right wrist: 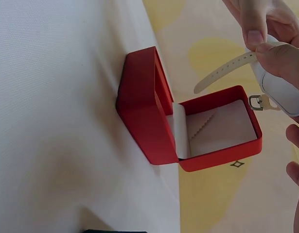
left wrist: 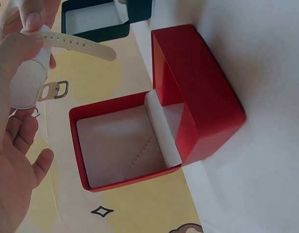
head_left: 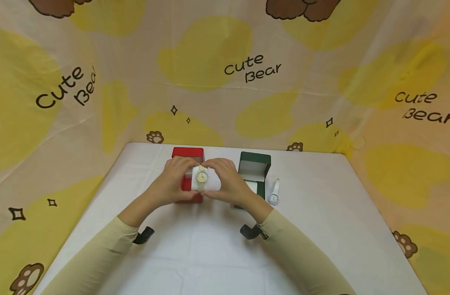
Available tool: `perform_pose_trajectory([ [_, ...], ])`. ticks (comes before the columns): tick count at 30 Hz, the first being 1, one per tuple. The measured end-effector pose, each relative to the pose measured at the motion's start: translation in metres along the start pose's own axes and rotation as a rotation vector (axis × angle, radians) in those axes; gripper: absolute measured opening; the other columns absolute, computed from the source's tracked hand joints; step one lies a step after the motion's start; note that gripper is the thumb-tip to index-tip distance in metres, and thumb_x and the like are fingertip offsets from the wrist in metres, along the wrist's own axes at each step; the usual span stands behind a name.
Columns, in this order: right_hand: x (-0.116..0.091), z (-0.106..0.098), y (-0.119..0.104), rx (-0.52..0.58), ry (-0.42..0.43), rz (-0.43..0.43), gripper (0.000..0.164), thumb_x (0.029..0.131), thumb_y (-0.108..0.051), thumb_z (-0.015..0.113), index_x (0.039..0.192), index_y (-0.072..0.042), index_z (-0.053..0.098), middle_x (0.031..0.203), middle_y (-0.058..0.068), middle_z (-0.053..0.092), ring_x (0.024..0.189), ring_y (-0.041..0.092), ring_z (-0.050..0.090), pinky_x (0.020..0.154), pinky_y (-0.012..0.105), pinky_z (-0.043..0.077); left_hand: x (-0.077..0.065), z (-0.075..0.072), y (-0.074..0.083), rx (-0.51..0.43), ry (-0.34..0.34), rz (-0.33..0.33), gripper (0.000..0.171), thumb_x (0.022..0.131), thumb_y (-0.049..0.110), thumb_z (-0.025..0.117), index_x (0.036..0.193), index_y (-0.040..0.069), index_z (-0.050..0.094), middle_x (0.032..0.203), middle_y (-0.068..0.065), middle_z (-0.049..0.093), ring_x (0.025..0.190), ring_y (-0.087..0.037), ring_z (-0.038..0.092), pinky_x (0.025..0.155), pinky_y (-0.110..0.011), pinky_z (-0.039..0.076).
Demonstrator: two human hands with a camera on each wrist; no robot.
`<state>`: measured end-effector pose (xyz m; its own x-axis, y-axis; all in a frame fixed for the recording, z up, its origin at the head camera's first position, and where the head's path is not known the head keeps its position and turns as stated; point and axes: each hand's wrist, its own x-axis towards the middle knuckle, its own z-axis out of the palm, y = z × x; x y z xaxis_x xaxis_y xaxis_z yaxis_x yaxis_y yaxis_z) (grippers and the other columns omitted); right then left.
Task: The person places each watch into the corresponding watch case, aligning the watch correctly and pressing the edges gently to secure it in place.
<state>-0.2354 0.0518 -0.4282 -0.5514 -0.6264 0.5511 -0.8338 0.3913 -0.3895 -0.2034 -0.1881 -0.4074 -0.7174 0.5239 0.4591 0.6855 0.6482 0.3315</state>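
Over the red box [head_left: 188, 150], both hands hold a watch [head_left: 201, 177] with a pale yellow dial, laid across a white watch cushion [head_left: 214, 181]. The left hand [head_left: 165, 181] grips from the left, thumb on the near side and fingers on the far side. From the other side the right hand [head_left: 231, 180] grips likewise. In the left wrist view the cream strap [left wrist: 81, 44] hangs loose from the cushion under a thumb, its buckle end [left wrist: 61, 90] apart from it. The raised lid and pale lining of the red box show in both wrist views.
To the right stands an open dark green box [head_left: 265, 160] with a pale insert. Beside it lies a second watch [head_left: 274, 198] with a white strap. Everything rests on a white-covered table [head_left: 195, 254], with patterned cloth [head_left: 210, 49] hanging behind and at both sides.
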Motion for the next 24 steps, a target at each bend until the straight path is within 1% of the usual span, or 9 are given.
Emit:
perform_pose_trajectory([
  [5, 0.008, 0.006, 0.002, -0.009, 0.014, -0.024, 0.077, 0.075, -0.035, 0.092, 0.138, -0.010, 0.055, 0.137, 0.002, 0.060, 0.132, 0.018, 0.050, 0.116, 0.043, 0.031, 0.000, -0.004, -0.007, 0.004, -0.004, -0.011, 0.077, 0.069, 0.022, 0.094, 0.133, 0.010, 0.053, 0.133, -0.007, 0.058, 0.125, -0.027, 0.046, 0.107, -0.056, 0.032],
  [11, 0.016, 0.015, 0.006, -0.021, 0.011, -0.031, 0.078, 0.077, -0.037, 0.090, 0.141, -0.011, 0.053, 0.139, 0.001, 0.059, 0.133, 0.017, 0.049, 0.118, 0.042, 0.031, -0.002, -0.007, -0.016, 0.001, 0.001, -0.039, 0.079, 0.068, 0.021, 0.095, 0.134, 0.009, 0.054, 0.133, -0.009, 0.058, 0.127, -0.029, 0.046, 0.108, -0.059, 0.031],
  [15, 0.019, 0.023, 0.009, -0.022, 0.001, -0.024, 0.077, 0.079, -0.037, 0.089, 0.142, -0.011, 0.052, 0.140, 0.001, 0.059, 0.134, 0.017, 0.048, 0.119, 0.042, 0.030, -0.005, -0.006, -0.023, 0.005, -0.004, -0.057, 0.078, 0.069, 0.021, 0.095, 0.134, 0.010, 0.053, 0.133, -0.008, 0.057, 0.127, -0.029, 0.045, 0.109, -0.058, 0.030],
  [24, 0.025, 0.038, 0.014, -0.023, 0.002, -0.010, 0.076, 0.078, -0.034, 0.090, 0.139, -0.009, 0.053, 0.139, 0.003, 0.059, 0.133, 0.017, 0.049, 0.117, 0.041, 0.032, -0.010, -0.002, -0.035, -0.009, 0.012, -0.055, 0.075, 0.069, 0.017, 0.095, 0.132, 0.009, 0.053, 0.132, -0.008, 0.058, 0.124, -0.028, 0.046, 0.106, -0.056, 0.031],
])
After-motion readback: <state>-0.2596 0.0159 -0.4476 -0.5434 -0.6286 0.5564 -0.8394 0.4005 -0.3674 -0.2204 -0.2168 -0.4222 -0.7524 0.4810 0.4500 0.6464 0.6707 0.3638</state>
